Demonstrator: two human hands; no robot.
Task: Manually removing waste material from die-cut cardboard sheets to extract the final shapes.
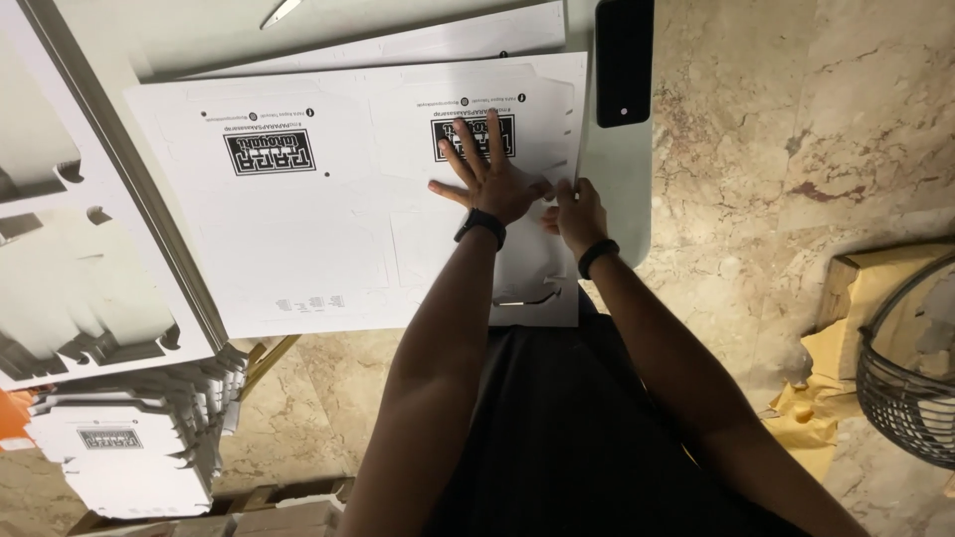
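A large white die-cut cardboard sheet (298,209) with black printed labels lies flat on a pale table (622,199). My left hand (489,171) presses flat on the sheet near its right side, fingers spread, with a black band on the wrist. My right hand (575,211) sits at the sheet's right edge, fingers curled on the edge of the card. It also wears a black wristband. What the right fingers pinch is partly hidden.
A black phone (624,60) lies on the table's far right. More white sheets lie under and behind the top one. Stacks of die-cut white card (119,438) sit at the left. A black wire basket (910,378) and brown cardboard (846,298) stand on the marble floor at right.
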